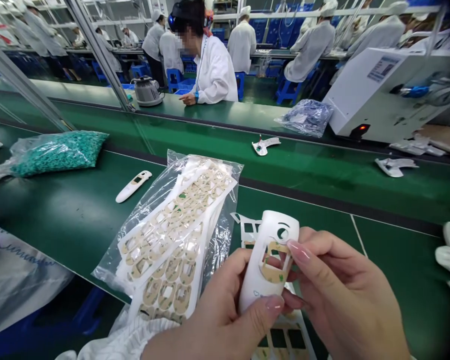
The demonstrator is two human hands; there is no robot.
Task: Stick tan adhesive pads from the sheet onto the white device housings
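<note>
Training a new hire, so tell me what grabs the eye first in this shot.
The white plastic casing comes first: it sits close up at bottom centre, held between the left hand and right hand, with a tan sticker around its window. Just left of it, a clear bag of white sticker sheets lies on the green conveyor belt, and farther left sits a bag of teal pieces.

A casing (257, 277) is held just right of a bagged stack of adhesive sheets (172, 225) on the desk (307, 195) — a handheld device (133, 186) lies left of the stack, a bag of granules (56, 153) beyond.
</note>
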